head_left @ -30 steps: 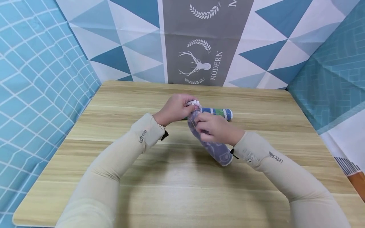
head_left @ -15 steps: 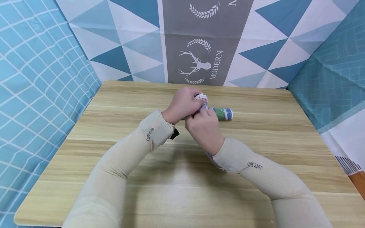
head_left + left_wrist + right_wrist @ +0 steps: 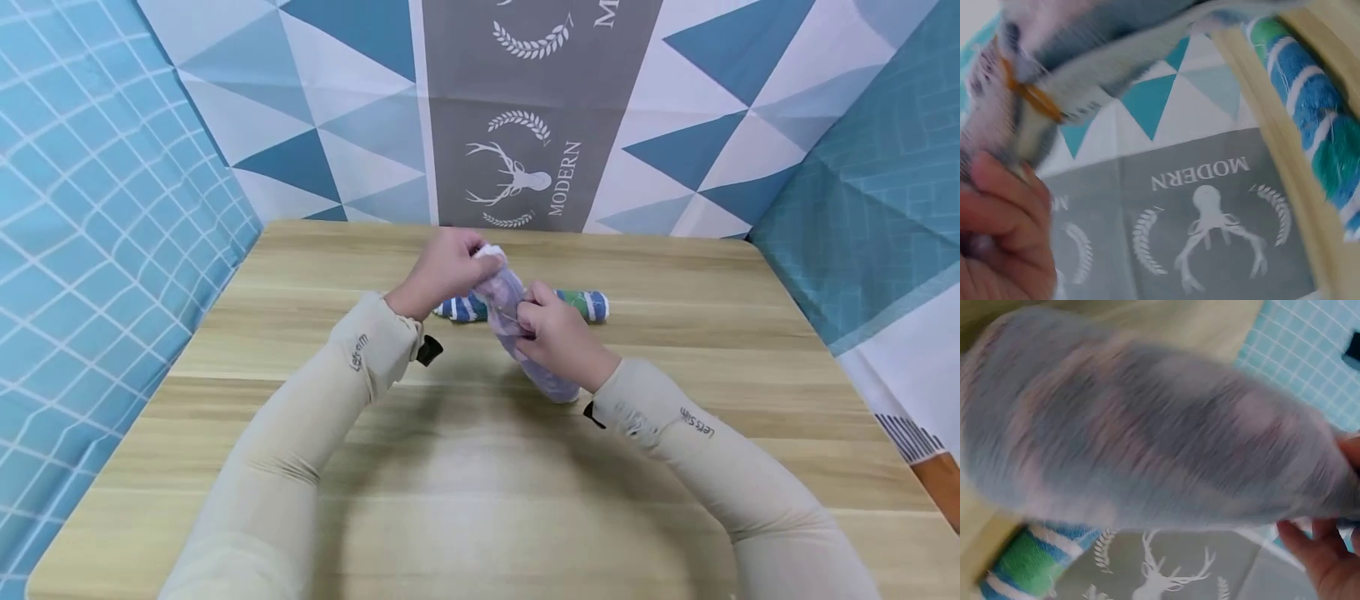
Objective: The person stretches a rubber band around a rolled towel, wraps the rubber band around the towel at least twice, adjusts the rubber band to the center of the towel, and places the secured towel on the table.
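A rolled grey-purple towel with pale pink patterning slants between both hands in the head view; it fills much of the right wrist view. My left hand grips its upper, whitish end. An orange-tan rubber band lies across the towel in the left wrist view, where the cloth narrows. Lower down the roll, my right hand has curled fingers pinching at the band, which shows as a thin line toward its fingertips. The exact contact is partly hidden. Behind lies another rolled towel, striped blue, green and white.
The wooden tabletop spreads around and in front of the hands. A patterned cloth backdrop stands at its far edge, with a blue grid-patterned sheet on the left and a teal one on the right.
Half a second ago the hands were together at the towel's top; now they are apart, the left farther left and the right lower on the roll. More of the striped towel shows.
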The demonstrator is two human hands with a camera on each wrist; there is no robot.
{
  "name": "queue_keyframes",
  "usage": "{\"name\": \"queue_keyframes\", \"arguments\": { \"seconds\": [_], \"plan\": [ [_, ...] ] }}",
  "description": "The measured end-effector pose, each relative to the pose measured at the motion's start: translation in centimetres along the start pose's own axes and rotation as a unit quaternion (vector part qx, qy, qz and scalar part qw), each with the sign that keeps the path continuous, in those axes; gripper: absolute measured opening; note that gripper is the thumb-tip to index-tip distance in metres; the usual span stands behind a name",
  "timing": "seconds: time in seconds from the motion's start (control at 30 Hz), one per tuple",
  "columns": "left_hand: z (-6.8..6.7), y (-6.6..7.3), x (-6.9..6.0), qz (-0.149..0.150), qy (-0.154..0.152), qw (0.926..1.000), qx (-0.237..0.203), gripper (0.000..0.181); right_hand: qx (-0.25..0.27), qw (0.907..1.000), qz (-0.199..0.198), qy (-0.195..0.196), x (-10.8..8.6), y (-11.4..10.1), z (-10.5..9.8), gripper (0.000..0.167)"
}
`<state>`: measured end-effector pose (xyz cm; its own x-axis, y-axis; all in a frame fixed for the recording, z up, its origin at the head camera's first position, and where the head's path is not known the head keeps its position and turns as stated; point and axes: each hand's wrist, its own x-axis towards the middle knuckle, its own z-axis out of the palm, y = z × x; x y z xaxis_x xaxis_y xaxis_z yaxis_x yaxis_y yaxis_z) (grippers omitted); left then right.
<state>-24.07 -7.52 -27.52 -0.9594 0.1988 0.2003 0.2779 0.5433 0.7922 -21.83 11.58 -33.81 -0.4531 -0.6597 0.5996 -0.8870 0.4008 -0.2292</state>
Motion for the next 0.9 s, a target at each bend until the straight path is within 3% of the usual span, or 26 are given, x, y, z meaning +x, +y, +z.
{"name": "queue_keyframes", "arguments": {
  "seconds": [0.1, 0.2, 0.3, 0.37, 0.43, 0.47, 0.5, 0.57, 0.63, 0.67, 0.73, 0.8, 0.9],
  "plan": [
    [0.2, -0.2, -0.3, 0.106, -0.037, 0.9930, 0.037, 0.014, 0.091, 0.9942, 0.053, -0.023, -0.2, 0.6, -0.5, 0.046],
    [-0.3, -0.5, -0.5, 0.203, -0.088, 0.9743, 0.043, 0.033, 0.199, 0.9747, 0.088, -0.049, -0.3, 1.5, -1.2, 0.043],
    [-0.9, -0.9, -0.8, 0.303, -0.132, 0.9420, 0.056, 0.049, 0.286, 0.9499, 0.105, -0.071, -0.6, 2.1, -1.7, 0.039],
    [-1.0, -1.1, -1.1, 0.365, -0.143, 0.9171, 0.074, 0.043, 0.323, 0.9370, 0.105, -0.080, -0.7, 2.4, -1.9, 0.037],
    [-1.0, -1.2, -1.3, 0.414, -0.133, 0.8955, 0.097, 0.033, 0.332, 0.9345, 0.099, -0.080, -0.8, 2.4, -1.9, 0.035],
    [-0.9, -1.3, -1.4, 0.429, -0.121, 0.8880, 0.111, 0.030, 0.330, 0.9363, 0.095, -0.075, -0.8, 2.4, -2.0, 0.033],
    [-0.8, -1.3, -1.5, 0.441, -0.110, 0.8829, 0.120, 0.027, 0.314, 0.9432, 0.083, -0.068, -0.7, 2.2, -2.0, 0.031],
    [-0.6, -1.3, -1.7, 0.451, -0.086, 0.8778, 0.136, 0.023, 0.251, 0.9659, 0.048, -0.043, -0.6, 1.7, -2.0, 0.027],
    [-0.5, -1.2, -1.8, 0.451, -0.067, 0.8777, 0.147, 0.022, 0.141, 0.9900, -0.005, 0.005, -0.3, 1.0, -2.0, 0.023],
    [-0.5, -1.1, -1.9, 0.451, -0.059, 0.8774, 0.154, 0.021, 0.076, 0.9959, -0.035, 0.035, -0.2, 0.6, -2.0, 0.024],
    [-0.5, -0.9, -2.0, 0.448, -0.046, 0.8773, 0.165, 0.019, -0.045, 0.9906, -0.087, 0.095, 0.1, -0.1, -2.0, 0.025],
    [-0.4, -0.8, -2.0, 0.447, -0.031, 0.8772, 0.174, 0.018, -0.127, 0.9744, -0.119, 0.142, 0.2, -0.4, -1.9, 0.025],
    [-0.1, -0.7, -1.9, 0.438, -0.011, 0.8802, 0.182, 0.017, -0.176, 0.9615, -0.138, 0.160, 0.2, -0.5, -1.6, 0.014]
  ]
}}
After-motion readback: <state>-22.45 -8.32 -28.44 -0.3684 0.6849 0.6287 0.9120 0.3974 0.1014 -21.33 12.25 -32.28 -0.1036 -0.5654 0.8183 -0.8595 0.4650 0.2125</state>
